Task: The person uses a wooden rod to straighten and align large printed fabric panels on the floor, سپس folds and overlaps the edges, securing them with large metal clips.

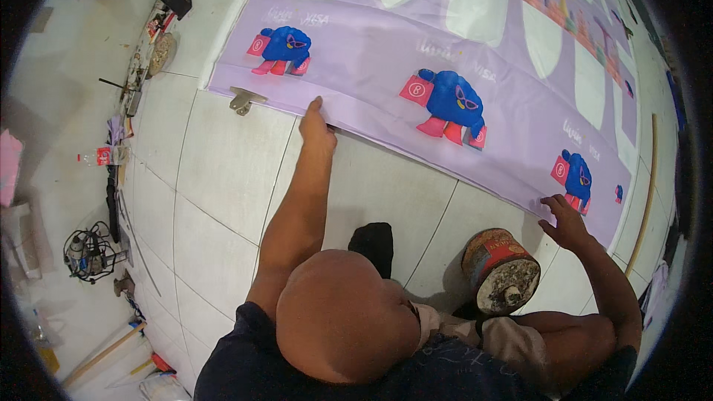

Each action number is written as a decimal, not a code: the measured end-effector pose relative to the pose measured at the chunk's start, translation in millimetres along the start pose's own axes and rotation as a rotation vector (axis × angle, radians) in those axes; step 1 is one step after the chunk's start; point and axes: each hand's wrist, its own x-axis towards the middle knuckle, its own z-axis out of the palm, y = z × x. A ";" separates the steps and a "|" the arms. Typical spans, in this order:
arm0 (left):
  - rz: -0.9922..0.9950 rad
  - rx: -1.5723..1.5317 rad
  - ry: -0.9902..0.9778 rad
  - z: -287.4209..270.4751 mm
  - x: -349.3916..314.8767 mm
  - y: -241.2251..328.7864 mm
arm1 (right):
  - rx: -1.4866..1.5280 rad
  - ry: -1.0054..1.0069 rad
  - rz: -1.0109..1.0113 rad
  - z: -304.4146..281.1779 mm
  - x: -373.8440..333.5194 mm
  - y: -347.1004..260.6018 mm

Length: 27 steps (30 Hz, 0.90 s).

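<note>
A large lilac printed banner (356, 108) with blue cartoon figures lies over the floor ahead of me. My left hand (318, 128) grips its near edge, thumb on top and the other fingers mostly hidden underneath. Left of that hand, a metal bulldog clip (243, 99) sits at the banner's near-left edge. My right hand (567, 224) rests at the same edge farther right, fingers bent but apart, thumb separate. Below it stands a round, crusted tin (499, 271) with a red and yellow label, beside my bare knee.
White floor tiles (212, 160) surround the banner. Along the left wall lie a plastic bottle (100, 157), a black wire-caged object (90, 254), a wooden stick (104, 354) and other clutter. A long thin wooden strip (645, 193) lies on the right.
</note>
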 end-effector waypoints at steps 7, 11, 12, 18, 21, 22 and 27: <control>0.102 0.005 0.015 -26.2 58.3 43.8 | 0.061 0.044 0.145 -14.2 -0.9 10.3; 0.060 -0.019 -0.103 -45.0 89.8 81.0 | 0.161 0.109 0.306 -10.2 -21.4 34.2; 0.044 -0.007 -0.147 -53.8 95.8 88.0 | 0.203 0.122 0.374 -8.0 -30.3 36.5; 0.039 0.120 -0.070 -49.2 82.2 96.3 | 0.265 0.213 0.678 2.9 -125.4 19.2; 0.029 0.129 -0.014 -47.3 88.4 106.8 | 0.215 0.274 0.749 30.0 -186.0 17.7; 0.038 0.146 -0.012 -46.8 87.0 106.4 | 0.201 0.265 0.746 33.7 -203.9 12.4; 0.172 0.182 -0.020 -67.4 114.2 127.2 | 0.253 0.358 0.881 61.0 -234.7 -2.6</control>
